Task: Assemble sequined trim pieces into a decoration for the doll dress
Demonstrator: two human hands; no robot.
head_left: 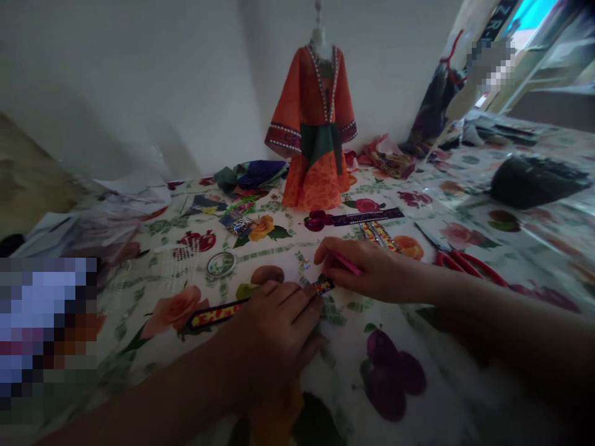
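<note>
My left hand [283,319] lies palm down over a decorated trim strip [218,314], with its fingers flat and its thumb apart from them. The strip has a yellow and red pattern with dark edges. Its middle is hidden under the hand, and its far end shows beyond the fingertips. Just past that end, my right hand [357,269] is closed around a thin pink pen-like tool [346,263]. The tool's tip is hidden by the fingers. Several tiny shiny stones [304,261] lie on the cloth near the right fingertips.
A small dress form wears an orange and green dress [320,130] at the back. More trims [367,217] lie before it. Red-handled scissors [469,266] rest beside my right forearm. A round lid-like object [221,264], bead strings [179,266] and a black bundle [534,179] are on the fruit-patterned tablecloth [372,316].
</note>
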